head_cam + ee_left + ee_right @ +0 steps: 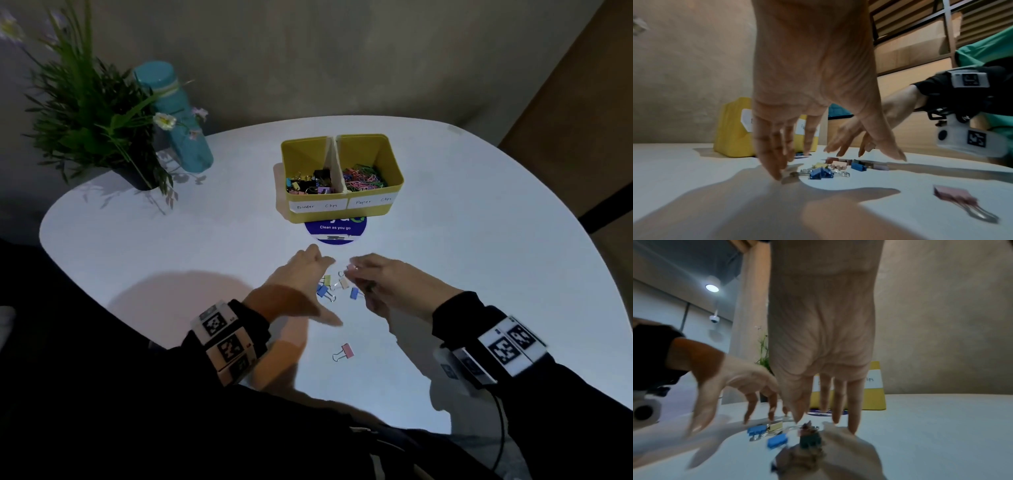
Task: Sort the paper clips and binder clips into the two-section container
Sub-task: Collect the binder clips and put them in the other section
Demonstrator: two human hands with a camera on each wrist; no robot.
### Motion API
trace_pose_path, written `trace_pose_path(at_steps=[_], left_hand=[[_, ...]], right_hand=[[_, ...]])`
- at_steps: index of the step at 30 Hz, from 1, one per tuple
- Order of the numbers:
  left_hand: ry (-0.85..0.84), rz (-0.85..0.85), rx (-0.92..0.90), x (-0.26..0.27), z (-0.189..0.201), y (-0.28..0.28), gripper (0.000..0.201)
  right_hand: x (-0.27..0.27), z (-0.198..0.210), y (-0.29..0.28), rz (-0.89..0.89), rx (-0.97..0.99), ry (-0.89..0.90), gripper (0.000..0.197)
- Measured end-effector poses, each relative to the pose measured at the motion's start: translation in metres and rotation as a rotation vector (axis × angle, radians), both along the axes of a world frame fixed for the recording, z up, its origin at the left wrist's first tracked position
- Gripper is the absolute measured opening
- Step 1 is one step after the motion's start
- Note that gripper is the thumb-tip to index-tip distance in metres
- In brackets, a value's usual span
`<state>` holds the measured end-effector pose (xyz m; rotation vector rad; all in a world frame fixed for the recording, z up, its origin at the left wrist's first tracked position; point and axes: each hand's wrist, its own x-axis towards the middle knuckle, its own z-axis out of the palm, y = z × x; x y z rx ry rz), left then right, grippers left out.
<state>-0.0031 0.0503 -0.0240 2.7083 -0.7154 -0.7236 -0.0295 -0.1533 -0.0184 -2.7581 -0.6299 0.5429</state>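
Note:
A yellow two-section container (394, 161) stands mid-table; its left section, labelled for binder clips, holds several, and the right section holds coloured paper clips. Nearer me lies a small cluster of binder clips: a blue one (322, 290) (821, 173), a second blue one (354, 293) (777, 440), a yellow one (327, 280), a peach one (344, 282) and a dark green one (810, 438). My left hand (301, 274) reaches down left of the cluster, fingers straight, fingertips (777, 175) at the table beside the blue clip. My right hand (387, 281) hangs over the cluster's right side with fingers extended, holding nothing visible. A pink binder clip (346, 351) (953, 195) lies alone nearer me.
A round blue sticker (335, 231) sits on the white table (171, 240) just in front of the container. A teal bottle (178, 116) and a potted plant (92, 113) stand at the far left. The table's curved edge runs close on the left and right.

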Motion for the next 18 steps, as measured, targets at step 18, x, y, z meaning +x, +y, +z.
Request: trace_pose_path(at_steps=[18], left_hand=[[0.001, 0.269, -0.033, -0.013, -0.016, -0.018, 0.088]], right_hand=[[-0.004, -0.01, 0.018, -0.427, 0.16, 0.172, 0.083]])
